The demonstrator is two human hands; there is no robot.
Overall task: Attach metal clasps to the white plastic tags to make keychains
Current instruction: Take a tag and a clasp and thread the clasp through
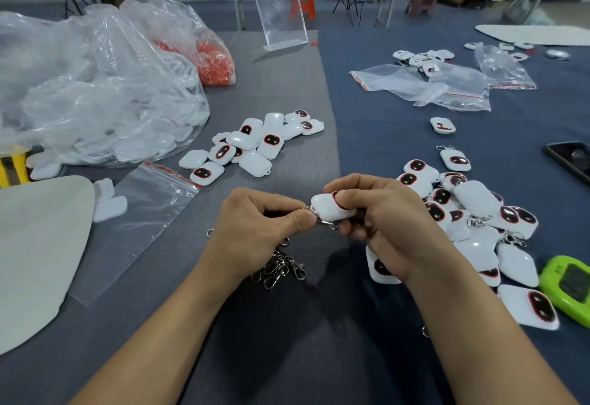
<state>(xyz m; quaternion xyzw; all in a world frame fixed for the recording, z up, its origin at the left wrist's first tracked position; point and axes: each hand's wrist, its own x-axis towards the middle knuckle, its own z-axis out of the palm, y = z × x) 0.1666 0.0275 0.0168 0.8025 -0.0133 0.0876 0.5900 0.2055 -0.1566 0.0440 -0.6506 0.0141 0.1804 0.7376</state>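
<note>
The grey cloth-covered counter (287, 85) spreads under both your grips. Well off to their left slumps the big crumpled clear plastic bag (95, 85). Just right of your right grip (383, 226) lies the heap of white rounded plastic tags (479, 203), several with clasps on. Beyond your left grip (265, 226) sits a smaller heap of bare white tags (252, 146), and by your left wrist is a tangle of loose silver metal clasps (281, 269).

Your right grip is clamped on one white rounded tag (327, 205), held up between the two grips. Your left grip pinches a silver metal clasp (327, 223) at that tag's corner.

You look mid-attachment. Next, feed the clasp's ring fully through the tag's loop. Your left thumb hides that joint, so I cannot tell whether it is through.
</note>
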